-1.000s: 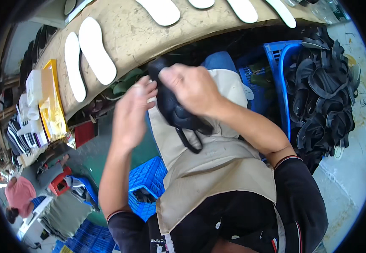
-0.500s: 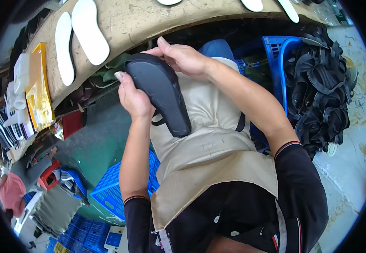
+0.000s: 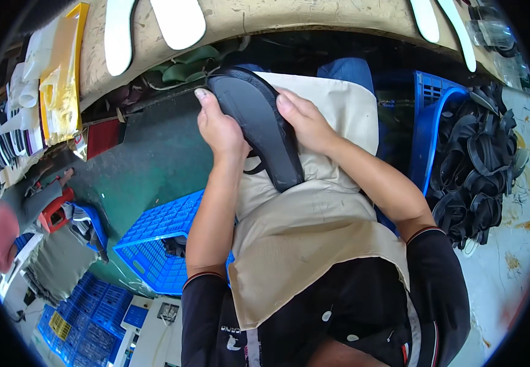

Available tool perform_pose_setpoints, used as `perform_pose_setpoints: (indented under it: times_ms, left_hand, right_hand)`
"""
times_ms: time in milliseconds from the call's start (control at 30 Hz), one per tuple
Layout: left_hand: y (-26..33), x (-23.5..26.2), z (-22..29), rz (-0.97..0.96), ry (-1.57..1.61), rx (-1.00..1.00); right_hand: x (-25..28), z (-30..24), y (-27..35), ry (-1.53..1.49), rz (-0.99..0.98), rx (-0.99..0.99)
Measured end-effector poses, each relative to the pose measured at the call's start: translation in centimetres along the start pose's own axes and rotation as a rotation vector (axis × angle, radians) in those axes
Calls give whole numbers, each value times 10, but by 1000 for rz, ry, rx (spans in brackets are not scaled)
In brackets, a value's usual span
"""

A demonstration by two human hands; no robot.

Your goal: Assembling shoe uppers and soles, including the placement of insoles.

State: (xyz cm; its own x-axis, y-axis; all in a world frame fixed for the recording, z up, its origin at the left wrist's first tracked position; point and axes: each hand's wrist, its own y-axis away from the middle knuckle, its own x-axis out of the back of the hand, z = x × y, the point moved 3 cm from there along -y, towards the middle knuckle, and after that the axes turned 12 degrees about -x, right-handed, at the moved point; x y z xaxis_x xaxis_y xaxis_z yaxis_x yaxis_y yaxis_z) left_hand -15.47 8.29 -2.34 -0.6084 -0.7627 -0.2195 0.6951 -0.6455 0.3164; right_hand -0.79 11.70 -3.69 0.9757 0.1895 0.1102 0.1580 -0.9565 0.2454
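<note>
My fingers pinch a black sandal [image 3: 259, 125] from both edges, left hand [image 3: 221, 127] at nine o'clock, right hand [image 3: 306, 122] at three, over my apron [image 3: 314, 220]; blue crate [image 3: 158, 241] at seven.

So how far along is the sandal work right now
Done: a heap of black sandals fills the blue crate on the person's right. In hand: the left hand and right hand hold one black sandal sole-up over the apron. Left: white insoles lie on the bench.
</note>
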Motion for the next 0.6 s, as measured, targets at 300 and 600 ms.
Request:
perform_pose_setpoints:
  times_ms: [300,600]
  left_hand:
    - [2,6,6,-5,-44,-85]
    - [3,13,-14,35,-104,-157]
  right_hand:
    - [29,2,-2,256,-690,-273]
    - [32,4,31,809,-407,50]
